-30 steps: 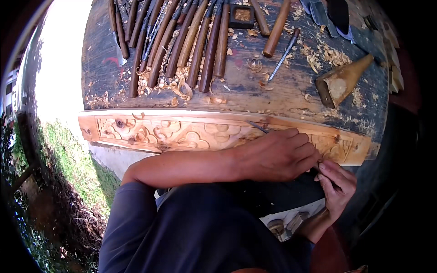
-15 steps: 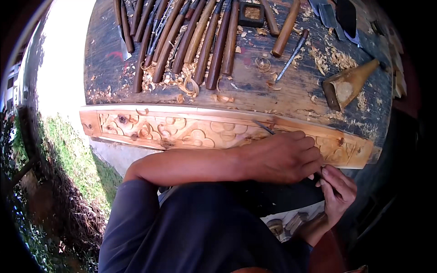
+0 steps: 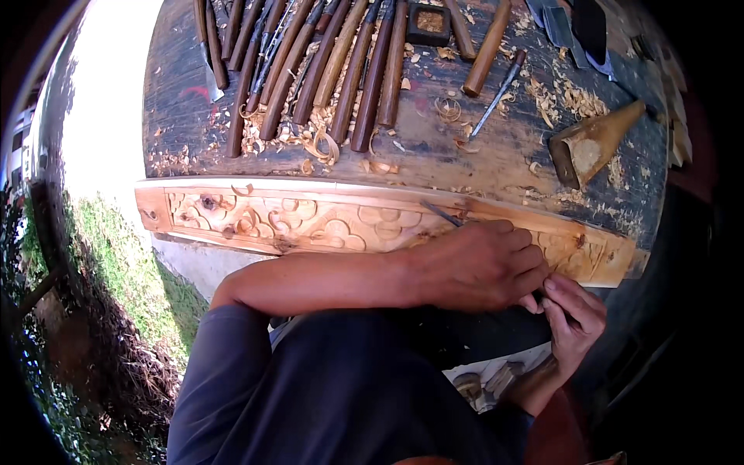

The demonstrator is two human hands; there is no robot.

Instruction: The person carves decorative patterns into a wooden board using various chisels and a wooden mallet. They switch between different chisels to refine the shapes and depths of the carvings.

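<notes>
A long carved wooden board (image 3: pixel 333 232) with flower and leaf reliefs lies along the near edge of the bench. My left forearm reaches across in front of it, and my left hand (image 3: pixel 492 267) is closed around a chisel (image 3: pixel 440 212). Only the thin dark metal blade shows, slanting up and left over the carving; the handle is hidden in my fist. My right hand (image 3: pixel 575 316) meets the left at the board's near right edge, its thumb and fingers pinched at the chisel's rear end, which is mostly covered.
Wooden-handled carving tools (image 3: pixel 310 70) lie in a row on the bench (image 3: pixel 465 174) among curled shavings. A square dark box (image 3: pixel 428 25), a slim tool (image 3: pixel 498 93) and a wooden mallet (image 3: pixel 593 147) lie further right. Sunlit grass (image 3: pixel 124 271) is at the left.
The chisel's tip has shifted slightly left and up along the board, with more of the blade showing. My right fingers have moved up closer against my left hand.
</notes>
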